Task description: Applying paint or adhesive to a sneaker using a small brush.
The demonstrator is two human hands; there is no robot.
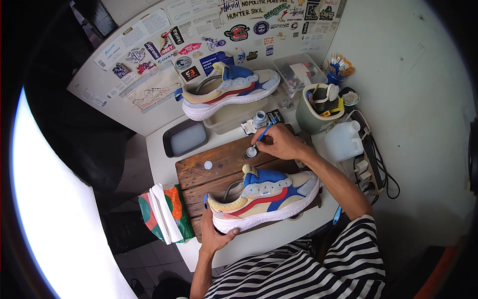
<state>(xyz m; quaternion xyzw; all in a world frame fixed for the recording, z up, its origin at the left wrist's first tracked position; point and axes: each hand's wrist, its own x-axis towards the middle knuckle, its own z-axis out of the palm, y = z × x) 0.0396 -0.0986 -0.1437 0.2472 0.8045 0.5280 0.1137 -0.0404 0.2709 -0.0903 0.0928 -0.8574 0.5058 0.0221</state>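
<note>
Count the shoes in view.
2: the front shoe, held by the left hand over the wooden board, and the back shoe, on the plastic box beyond the board.

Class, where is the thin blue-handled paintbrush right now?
In the head view, just right of centre, the thin blue-handled paintbrush is in the person's right hand, its tip at the small round pale cup.

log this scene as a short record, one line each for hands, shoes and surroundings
left hand: grips near shoe at its heel
right hand: holds blue brush, tip at small round cup
far shoe: on translucent tub
beneath near shoe: wooden board
left: tissue pack, dark tray
</note>
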